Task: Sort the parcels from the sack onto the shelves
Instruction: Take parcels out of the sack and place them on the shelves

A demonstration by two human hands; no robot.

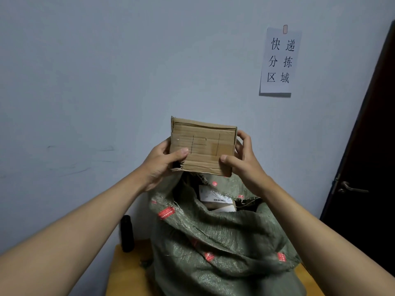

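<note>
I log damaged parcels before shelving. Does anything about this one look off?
Yes. The cardboard box, held by the left hand and the right hand above the sack, is torn open at its lower left corner, leaving a dark hole, and its bottom edge is ragged.

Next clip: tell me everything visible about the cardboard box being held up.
The cardboard box is a small, flat brown parcel of worn corrugated card, its broad face toward the camera. Pen lines and a patch of brown tape mark that face; the lower left corner is torn open. It is held above the open green sack, before the wall, the left hand gripping its left side and the right hand its right, thumbs on the front.
</note>
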